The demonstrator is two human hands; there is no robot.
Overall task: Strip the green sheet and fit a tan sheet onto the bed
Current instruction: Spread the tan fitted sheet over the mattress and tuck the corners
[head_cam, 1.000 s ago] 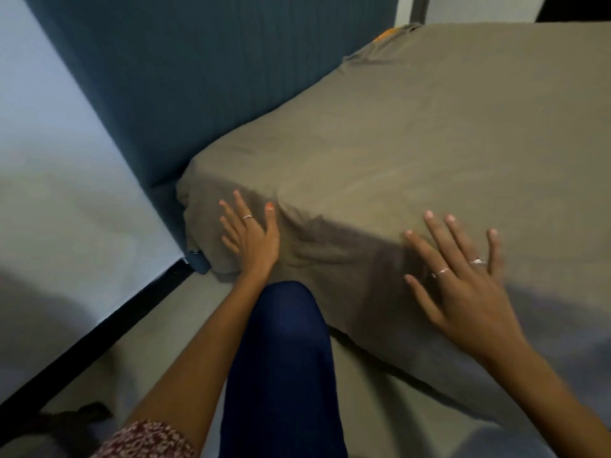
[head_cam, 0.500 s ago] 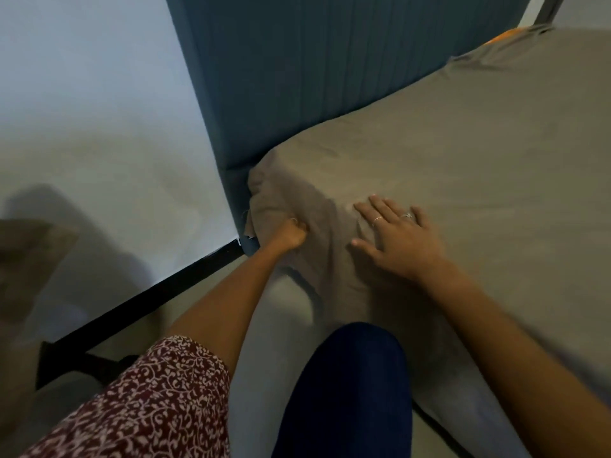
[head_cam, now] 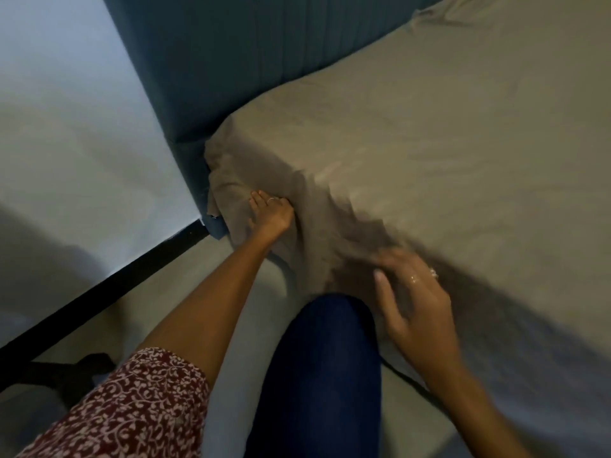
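Observation:
The tan sheet (head_cam: 446,153) covers the mattress and hangs wrinkled over its near corner beside the headboard. My left hand (head_cam: 269,214) presses flat on the sheet's hanging side just below that corner, fingertips at a fold. My right hand (head_cam: 413,299) is blurred with motion, its fingers spread and loose, over the sheet's side edge near my knee. No green sheet is in view.
A blue padded headboard (head_cam: 264,61) stands against the pale wall (head_cam: 66,127). A black skirting strip (head_cam: 109,282) runs along the floor. My knee in dark blue trousers (head_cam: 324,375) is between my arms, close to the bed's side.
My right hand has slid off the mattress corner, down and back toward my knee. The left hand has uncurled and now lies flatter on the sheet's side.

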